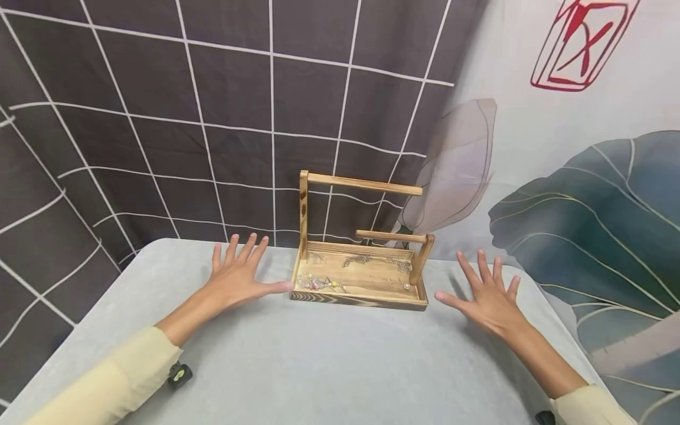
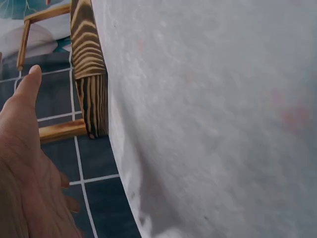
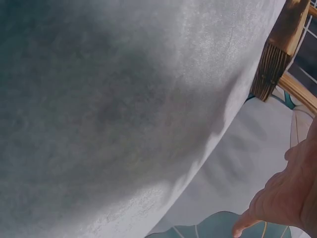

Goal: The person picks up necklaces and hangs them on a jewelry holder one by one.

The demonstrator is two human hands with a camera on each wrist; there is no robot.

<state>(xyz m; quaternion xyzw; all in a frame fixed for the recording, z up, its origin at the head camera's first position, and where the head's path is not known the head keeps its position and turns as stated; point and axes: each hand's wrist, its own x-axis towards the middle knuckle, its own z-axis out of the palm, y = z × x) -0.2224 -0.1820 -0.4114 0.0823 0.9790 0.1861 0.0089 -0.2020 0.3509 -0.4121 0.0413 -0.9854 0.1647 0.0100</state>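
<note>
A wooden jewelry stand [image 1: 361,301] with a shallow tray base and two horizontal bars stands at the far side of the table. Inside its tray lie a colorful beaded bracelet [image 1: 319,284] at the front left and several thin chains [image 1: 357,260] along the back. My left hand [image 1: 236,283] is spread left of the stand, its thumb tip at the tray's left edge; whether it touches, I cannot tell. To the right, my right hand [image 1: 486,301] is spread with straight fingers, its thumb a little apart from the tray. Neither hand holds anything.
A light grey cloth covers the table [image 1: 340,366]. Behind it hangs a dark curtain [image 1: 234,88] with white grid lines, and a pale panel [image 1: 504,47] with a leaf print is at the right. The stand's taller bar [image 1: 366,185] rises above the tray.
</note>
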